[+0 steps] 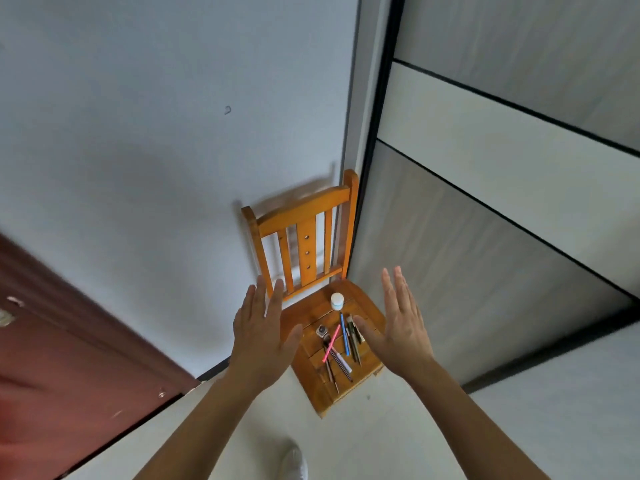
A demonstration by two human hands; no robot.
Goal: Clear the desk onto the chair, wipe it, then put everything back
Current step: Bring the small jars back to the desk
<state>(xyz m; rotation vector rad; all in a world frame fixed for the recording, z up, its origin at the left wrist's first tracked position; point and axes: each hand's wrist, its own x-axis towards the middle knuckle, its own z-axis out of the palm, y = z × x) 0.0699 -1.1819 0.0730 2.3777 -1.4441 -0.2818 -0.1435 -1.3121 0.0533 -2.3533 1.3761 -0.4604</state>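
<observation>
A reddish-brown door (52, 358) stands left of the white wall (138, 133). Grey panelling (502, 254) with black strips rises on the right, above the pale floor (363, 427).

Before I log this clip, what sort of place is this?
Probably a corner of a plain indoor room, a home or dorm perhaps. A wooden chair stands against a white wall, between a reddish-brown door and grey panelling; pens lie on its seat.

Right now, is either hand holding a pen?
No, the left hand and right hand are open and empty, while the pens lie on the chair seat.
</observation>
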